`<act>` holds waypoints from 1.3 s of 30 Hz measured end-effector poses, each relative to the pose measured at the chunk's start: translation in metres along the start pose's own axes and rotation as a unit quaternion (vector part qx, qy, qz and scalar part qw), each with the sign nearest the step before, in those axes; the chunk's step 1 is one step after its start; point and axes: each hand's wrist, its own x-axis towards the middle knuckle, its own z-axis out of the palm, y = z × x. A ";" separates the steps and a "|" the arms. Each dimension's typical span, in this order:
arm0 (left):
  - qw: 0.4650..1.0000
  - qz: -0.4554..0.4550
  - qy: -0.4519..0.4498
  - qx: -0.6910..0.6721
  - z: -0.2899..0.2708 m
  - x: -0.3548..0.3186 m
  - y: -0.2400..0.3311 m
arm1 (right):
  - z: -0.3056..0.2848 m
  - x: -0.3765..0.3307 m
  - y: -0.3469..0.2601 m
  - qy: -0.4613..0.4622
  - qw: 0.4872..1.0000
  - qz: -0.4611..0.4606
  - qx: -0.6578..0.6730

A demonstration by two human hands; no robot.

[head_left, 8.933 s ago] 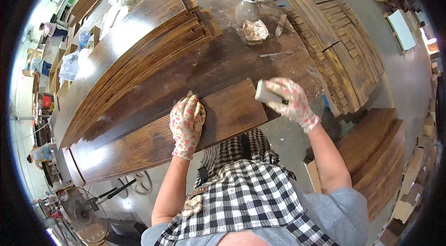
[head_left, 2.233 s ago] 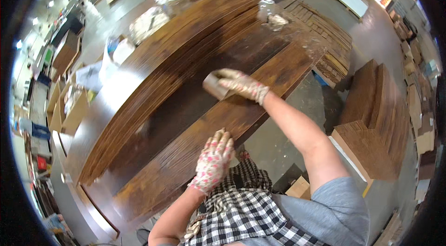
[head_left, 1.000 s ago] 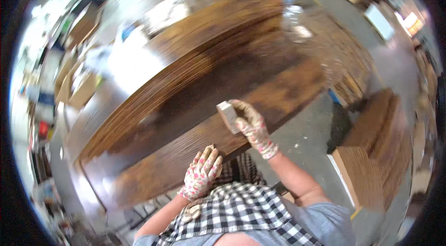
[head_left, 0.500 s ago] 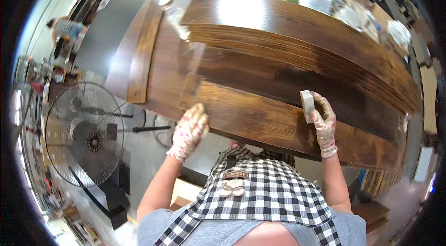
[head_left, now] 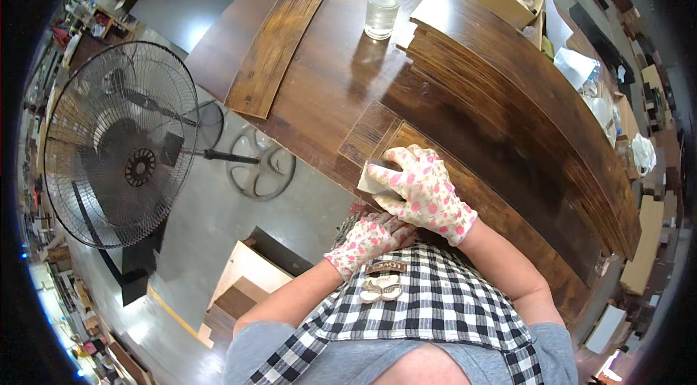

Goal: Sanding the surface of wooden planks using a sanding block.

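Long board point(head_left: 501, 216) and small block point(head_left: 370, 183): both looked stiff

Surface point(head_left: 323, 58) was broad and brown, running from the top of the frame to the lower right. Stack point(head_left: 515, 58) of dark boards stood on it, upper right. The long board lay flat at centre, slanting to the lower right. Judged rigid and fairly heavy for its length, with a smooth face that could slide or mark; best held by opposite long edges, or one hand near each end.

Right hand point(head_left: 430, 190) was over the board's near-left end, its grip closed around the block. Left hand point(head_left: 369, 243) was tucked just below, against the checked apron point(head_left: 435, 298); its fingertips were hidden, so whether that grip held anything could not be told.

Block, pale and angular, was at centre frame. Likely light and firm; pinch its sides between thumb and fingers.
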 end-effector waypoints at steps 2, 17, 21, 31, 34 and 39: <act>1.000 0.013 0.009 0.013 0.007 0.000 -0.004 | -0.002 0.008 0.001 -0.014 0.998 0.016 -0.056; 0.991 0.046 -0.080 -0.101 0.005 0.001 -0.022 | -0.020 0.042 0.027 0.010 0.985 0.054 -0.166; 0.989 0.049 -0.114 -0.077 0.003 0.004 -0.026 | -0.009 0.030 0.021 -0.080 0.993 0.028 -0.080; 0.984 0.096 -0.078 -0.130 -0.022 0.021 -0.031 | 0.003 0.015 0.052 0.087 0.982 0.134 -0.103; 0.988 0.081 -0.018 -0.133 -0.031 0.040 -0.021 | 0.015 -0.018 0.052 0.110 0.966 0.218 -0.088; 0.984 0.086 0.024 -0.157 -0.034 0.069 -0.017 | -0.027 -0.088 0.047 0.125 0.916 0.365 -0.108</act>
